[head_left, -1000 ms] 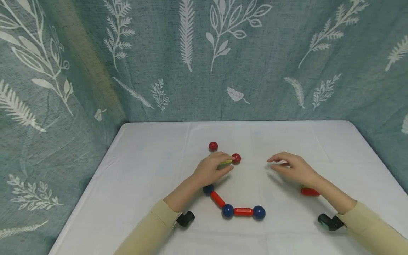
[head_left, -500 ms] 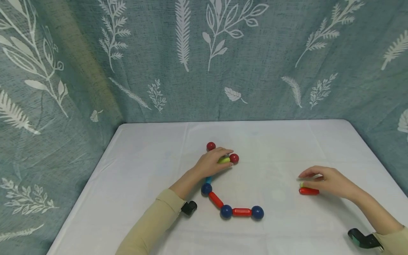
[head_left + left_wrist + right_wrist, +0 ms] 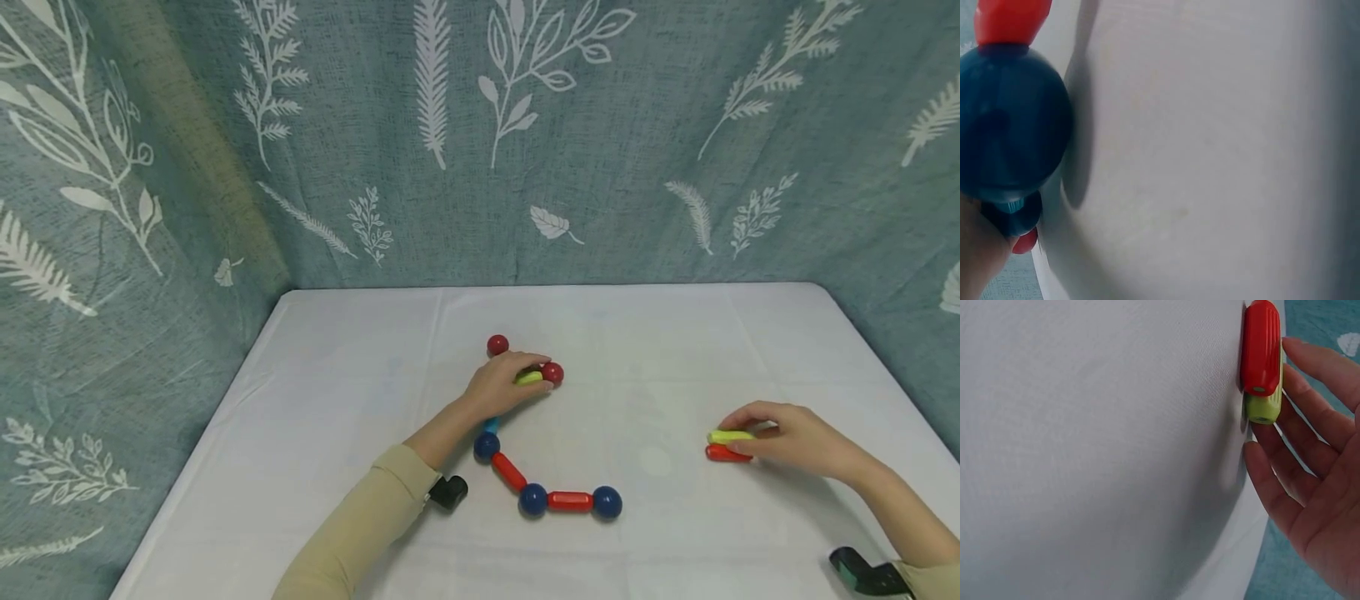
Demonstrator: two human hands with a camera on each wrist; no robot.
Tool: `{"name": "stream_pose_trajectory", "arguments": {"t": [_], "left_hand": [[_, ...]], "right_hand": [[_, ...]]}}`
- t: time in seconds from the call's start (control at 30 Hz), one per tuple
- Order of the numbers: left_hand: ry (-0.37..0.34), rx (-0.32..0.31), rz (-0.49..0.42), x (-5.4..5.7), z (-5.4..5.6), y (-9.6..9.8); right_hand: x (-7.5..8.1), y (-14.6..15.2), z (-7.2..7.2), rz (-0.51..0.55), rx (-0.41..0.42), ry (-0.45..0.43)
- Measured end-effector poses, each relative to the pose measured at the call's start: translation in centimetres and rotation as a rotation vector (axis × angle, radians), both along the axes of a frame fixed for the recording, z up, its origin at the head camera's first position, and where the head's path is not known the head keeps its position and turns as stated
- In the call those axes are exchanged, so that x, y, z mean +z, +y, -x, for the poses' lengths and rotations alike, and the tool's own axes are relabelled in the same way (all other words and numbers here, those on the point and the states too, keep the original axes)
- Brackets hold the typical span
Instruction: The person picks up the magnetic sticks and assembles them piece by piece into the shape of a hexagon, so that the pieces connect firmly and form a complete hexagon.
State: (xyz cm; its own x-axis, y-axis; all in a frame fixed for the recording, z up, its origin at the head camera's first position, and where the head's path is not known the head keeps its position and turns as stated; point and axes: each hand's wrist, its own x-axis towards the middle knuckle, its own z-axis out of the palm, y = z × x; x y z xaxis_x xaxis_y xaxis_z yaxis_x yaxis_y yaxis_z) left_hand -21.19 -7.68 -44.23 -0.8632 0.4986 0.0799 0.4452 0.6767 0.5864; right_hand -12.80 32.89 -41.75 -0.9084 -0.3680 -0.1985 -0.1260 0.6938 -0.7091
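Note:
My left hand (image 3: 502,382) grips at the end of a chain of rods and balls, finger above and thumb below a red ball (image 3: 552,373) joined to a yellow-green rod (image 3: 529,377). Part of the chain lies under this hand. A blue ball (image 3: 1013,122) fills the left of the left wrist view, a red rod tip above it. At the right, thumb and fingers of my right hand (image 3: 787,433) straddle a loose yellow-green rod (image 3: 727,437). A loose red rod (image 3: 722,453) lies alongside; both rods (image 3: 1262,347) sit at the fingertips in the right wrist view.
Another red ball (image 3: 497,344) stands beyond my left hand. Nearer to me the chain runs from a blue ball (image 3: 487,445) through red rods (image 3: 570,501) to a blue ball (image 3: 607,502). A patterned curtain (image 3: 517,225) hangs behind the white table (image 3: 360,367).
My right hand has moved right and toward me, from beside the chain down to the two loose rods. The left hand stays at the red ball, its fingers slightly shifted.

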Motion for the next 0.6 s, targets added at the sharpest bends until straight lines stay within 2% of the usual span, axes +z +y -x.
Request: {"name": "stream_pose_trajectory", "arguments": {"t": [0.13, 0.37, 0.6], "left_hand": [[-0.016, 0.021, -0.013, -0.1, 0.0, 0.1], [-0.03, 0.037, -0.035, 0.1, 0.0, 0.3], [-0.036, 0.046, -0.044, -0.1, 0.0, 0.3]], "right_hand": [[-0.2, 0.0, 0.1, -0.006, -0.011, 0.016], [-0.7, -0.7, 0.6, -0.094, -0.028, 0.137], [-1.1, -2.3, 1.3, -0.1, -0.005, 0.237]]}}
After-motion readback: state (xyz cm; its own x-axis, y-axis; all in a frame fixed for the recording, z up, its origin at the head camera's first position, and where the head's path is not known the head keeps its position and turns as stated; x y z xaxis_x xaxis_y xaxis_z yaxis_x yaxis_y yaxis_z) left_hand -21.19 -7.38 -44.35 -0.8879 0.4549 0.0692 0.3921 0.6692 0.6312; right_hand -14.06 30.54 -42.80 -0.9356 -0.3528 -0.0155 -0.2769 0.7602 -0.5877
